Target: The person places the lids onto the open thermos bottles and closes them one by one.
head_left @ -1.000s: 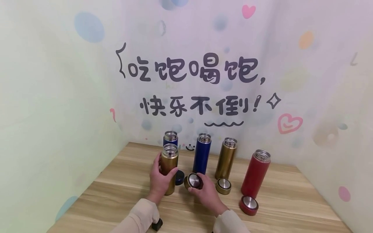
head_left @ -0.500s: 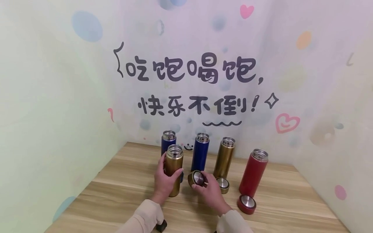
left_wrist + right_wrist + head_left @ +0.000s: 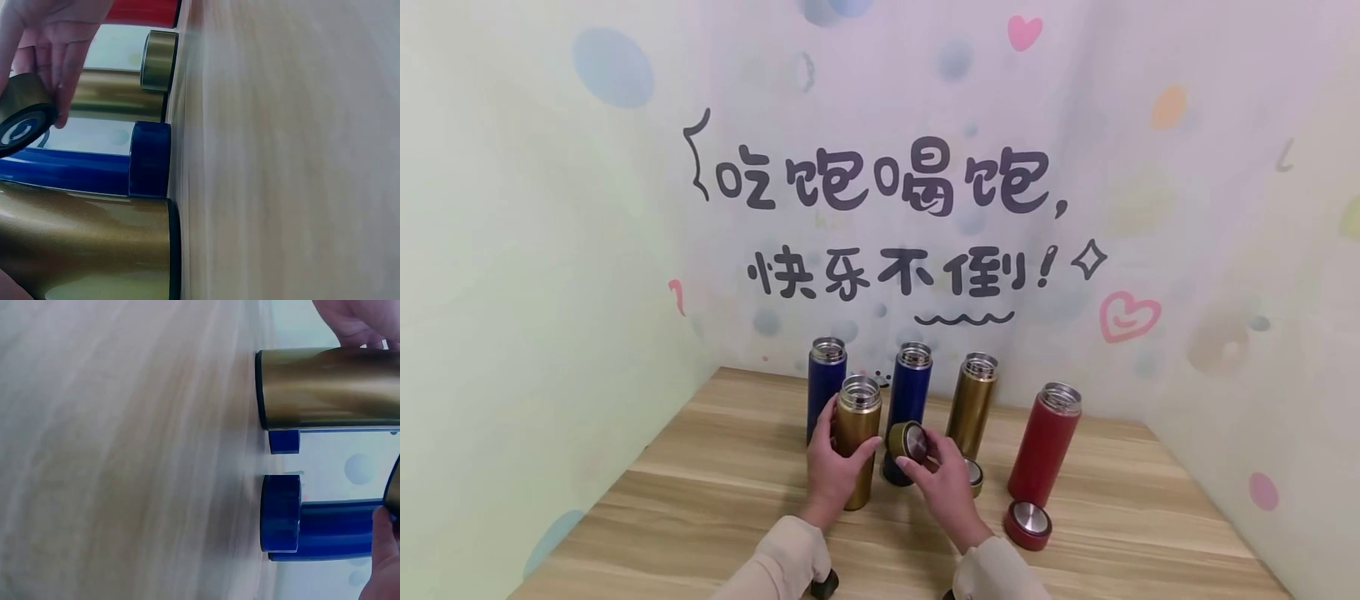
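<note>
My left hand (image 3: 837,471) grips an upright gold thermos bottle (image 3: 859,421) by its side. The bottle's steel mouth is uncovered; its base (image 3: 173,250) is at or close to the tabletop. Between thumb and fingers my right hand (image 3: 946,487) holds a gold lid (image 3: 904,440) on its side, raised just right of that bottle. The lid's steel disc faces right, and its hollow underside (image 3: 25,130) shows in the left wrist view. Below the held lid, a blue lid (image 3: 280,514) lies on the table before a blue bottle (image 3: 910,387).
Another blue bottle (image 3: 826,387) stands behind the gripped one. To the right stand a second gold bottle (image 3: 973,404) and a red bottle (image 3: 1045,446), both uncapped, with a gold lid (image 3: 976,477) and a red lid (image 3: 1028,525) before them. A printed backdrop (image 3: 880,108) rises behind the table (image 3: 700,517).
The left hand has shifted the gold bottle to the right, revealing more of the left blue bottle. The right hand has lifted the gold lid and turned it onto its side.
</note>
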A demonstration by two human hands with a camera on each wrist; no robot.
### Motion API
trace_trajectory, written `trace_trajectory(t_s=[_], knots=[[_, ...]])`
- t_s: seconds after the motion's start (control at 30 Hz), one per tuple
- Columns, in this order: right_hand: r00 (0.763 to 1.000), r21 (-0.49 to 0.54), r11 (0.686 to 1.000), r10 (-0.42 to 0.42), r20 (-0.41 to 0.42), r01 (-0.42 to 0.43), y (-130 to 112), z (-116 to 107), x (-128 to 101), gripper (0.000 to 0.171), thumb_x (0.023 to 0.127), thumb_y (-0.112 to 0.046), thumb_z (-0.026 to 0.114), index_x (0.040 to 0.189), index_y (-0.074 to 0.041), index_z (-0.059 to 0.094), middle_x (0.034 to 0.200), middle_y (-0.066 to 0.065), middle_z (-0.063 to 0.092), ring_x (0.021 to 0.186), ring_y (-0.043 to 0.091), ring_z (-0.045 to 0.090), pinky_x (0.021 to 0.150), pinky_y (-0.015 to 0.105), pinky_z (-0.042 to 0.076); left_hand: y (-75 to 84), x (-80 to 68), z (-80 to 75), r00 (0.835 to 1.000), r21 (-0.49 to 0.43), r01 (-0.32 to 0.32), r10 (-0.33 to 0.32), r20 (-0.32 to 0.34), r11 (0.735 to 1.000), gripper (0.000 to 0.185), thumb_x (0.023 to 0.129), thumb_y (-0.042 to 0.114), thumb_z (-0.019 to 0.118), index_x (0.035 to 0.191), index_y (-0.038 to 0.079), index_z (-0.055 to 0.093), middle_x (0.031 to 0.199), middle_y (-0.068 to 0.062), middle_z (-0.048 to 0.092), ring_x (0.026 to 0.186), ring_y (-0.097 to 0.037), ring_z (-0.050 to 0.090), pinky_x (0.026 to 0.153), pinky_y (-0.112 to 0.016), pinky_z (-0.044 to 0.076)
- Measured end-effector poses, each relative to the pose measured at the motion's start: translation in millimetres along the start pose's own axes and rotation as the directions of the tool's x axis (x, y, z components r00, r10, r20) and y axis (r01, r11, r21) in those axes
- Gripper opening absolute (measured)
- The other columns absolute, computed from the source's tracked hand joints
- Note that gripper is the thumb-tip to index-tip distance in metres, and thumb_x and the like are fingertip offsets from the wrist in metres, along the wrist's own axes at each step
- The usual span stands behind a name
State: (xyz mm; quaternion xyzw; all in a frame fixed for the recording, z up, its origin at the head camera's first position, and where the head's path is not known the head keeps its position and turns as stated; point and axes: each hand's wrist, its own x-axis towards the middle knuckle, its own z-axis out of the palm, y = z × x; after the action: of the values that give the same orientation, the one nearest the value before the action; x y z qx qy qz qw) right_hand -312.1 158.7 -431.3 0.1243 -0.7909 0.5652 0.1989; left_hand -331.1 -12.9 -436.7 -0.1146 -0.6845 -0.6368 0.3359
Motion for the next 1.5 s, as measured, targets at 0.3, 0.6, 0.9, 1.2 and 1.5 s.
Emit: trace_trajectory(t_s=[0.3,0.6,0.9,1.2,1.5], knots=[[0.994,0.077,0.997,0.020,-0.104,-0.012,-8,-1,5,0.061,0.082,-0.015,0.080,0.133,0.003,0.052,0.121,0.017,0.055,0.117,0.032,0.057,0.093,0.038,0.049,-2.9,-1.7,2.1,0.999,-0.014,-0.016,0.016,0.027,1.000,0.084,0.075,0.022,0.086,0.145,0.017,0.041,0.136,-0.009,0.053,0.116,-0.026,0.055,0.094,-0.051,0.047],[0.988,0.111,0.993,-0.016,-0.153,0.034,-19,-2,15,0.061,0.083,-0.018,0.079,0.134,-0.001,0.053,0.121,0.014,0.057,0.116,0.030,0.058,0.094,0.039,0.049,-2.2,-2.2,9.0,0.999,-0.041,0.006,-0.005,0.035,0.999,0.084,0.076,0.014,0.085,0.147,0.015,0.040,0.140,-0.008,0.049,0.119,-0.027,0.052,0.097,-0.051,0.045],[0.989,0.127,0.992,-0.008,-0.151,0.027,-26,-5,19,0.062,0.084,-0.020,0.078,0.136,-0.003,0.051,0.124,0.014,0.055,0.120,0.030,0.055,0.096,0.039,0.046,10.2,-3.6,14.1,1.000,-0.041,0.007,-0.005,0.030,0.999,0.085,0.075,0.005,0.084,0.146,0.005,0.039,0.139,-0.018,0.049,0.119,-0.037,0.052,0.095,-0.056,0.045],[0.989,0.165,0.986,0.013,-0.150,0.012,-37,-1,21,0.063,0.085,-0.022,0.077,0.139,-0.004,0.049,0.131,0.014,0.053,0.123,0.028,0.053,0.098,0.038,0.045,38.8,-6.0,8.0,1.000,-0.035,-0.010,0.011,0.024,0.999,0.077,0.076,0.002,0.082,0.142,-0.002,0.041,0.135,-0.020,0.051,0.115,-0.036,0.054,0.094,-0.055,0.046],[0.990,0.154,0.988,0.001,-0.143,0.021,-41,0,23,0.065,0.085,-0.028,0.077,0.139,-0.007,0.049,0.134,0.011,0.053,0.124,0.027,0.052,0.098,0.039,0.044,6.7,-4.1,18.0,1.000,-0.038,0.021,-0.020,0.021,0.999,0.083,0.076,0.011,0.084,0.146,0.010,0.040,0.140,-0.011,0.050,0.120,-0.029,0.052,0.098,-0.051,0.045]])
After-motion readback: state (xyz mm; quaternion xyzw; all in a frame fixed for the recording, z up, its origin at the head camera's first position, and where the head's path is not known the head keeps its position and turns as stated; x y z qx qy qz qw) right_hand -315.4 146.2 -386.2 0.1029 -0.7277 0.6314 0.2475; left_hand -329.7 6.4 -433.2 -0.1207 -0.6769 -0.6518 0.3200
